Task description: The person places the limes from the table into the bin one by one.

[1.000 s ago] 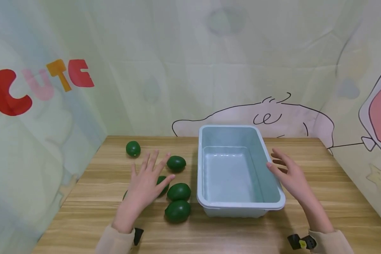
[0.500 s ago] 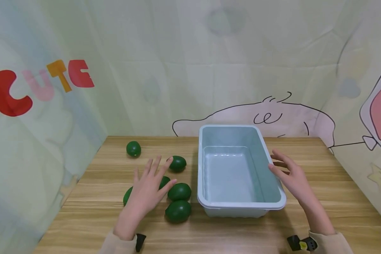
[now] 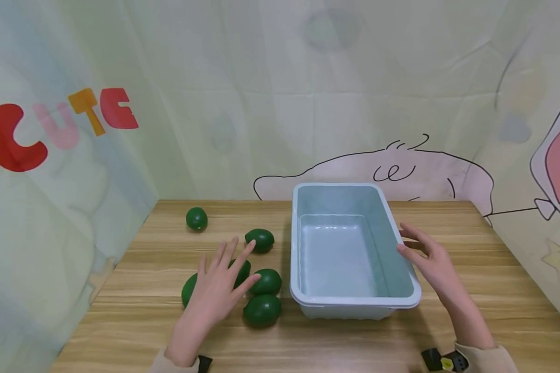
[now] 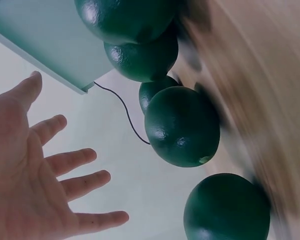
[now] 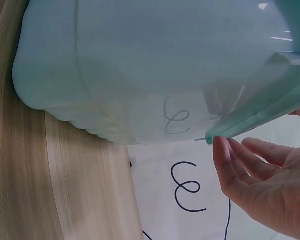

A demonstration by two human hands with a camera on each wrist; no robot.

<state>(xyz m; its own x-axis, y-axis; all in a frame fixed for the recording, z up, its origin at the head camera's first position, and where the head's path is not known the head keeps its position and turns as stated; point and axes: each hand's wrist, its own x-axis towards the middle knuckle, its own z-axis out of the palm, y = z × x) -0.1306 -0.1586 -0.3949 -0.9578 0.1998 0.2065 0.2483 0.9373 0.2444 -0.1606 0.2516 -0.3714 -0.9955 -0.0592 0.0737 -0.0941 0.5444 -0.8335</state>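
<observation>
Several smooth, dark green, egg-shaped fruits lie on the left half of the table. One (image 3: 196, 219) is at the back left, another (image 3: 260, 241) nearer the middle, and two (image 3: 262, 311) sit close together at the front. My left hand (image 3: 213, 290) is palm down above the group with its fingers spread, partly covering two fruits; in the left wrist view its palm holds nothing and the fruits (image 4: 182, 127) are apart from the fingertips. A pale blue plastic bin (image 3: 354, 301) contains nothing. At its right rim is my right hand (image 3: 436, 261), fingers loosely bent, fingertips right at the rim (image 5: 262, 112).
The wooden table (image 3: 135, 321) runs back to a printed cloth backdrop (image 3: 214, 103) with cartoon drawings and coloured letters. The bin's raised walls stand just right of the fruits.
My left hand has shifted slightly right and toward me, uncovering more of the fruit at its left. The right hand has moved only slightly at the bin's rim.
</observation>
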